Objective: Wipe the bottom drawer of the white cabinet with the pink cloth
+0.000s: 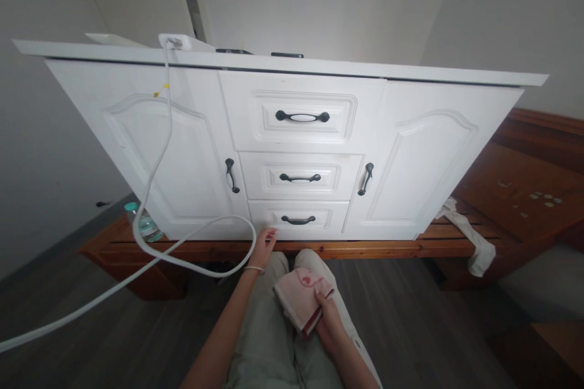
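Note:
My right hand (329, 314) grips a folded pink towel (298, 295) by its right side, thumb on top. The towel has a red pattern and a darker red lower edge, and is held above my lap. My left hand (265, 245) is in front of the lower left part of the bottom drawer (334, 219), fingers apart and loosely bent, with nothing seen in them. Whether its fingertips touch the drawer front I cannot tell. The drawer's dark handle (298, 220) is just up and to the right of that hand. All three drawers are closed.
The white cabinet (424, 97) stands on a wooden bench (365, 250). A thick white cable (167, 134) runs from a power strip (176, 41) and loops left of my left hand. A water bottle (148, 226) is at left, a white cloth (472, 243) at right.

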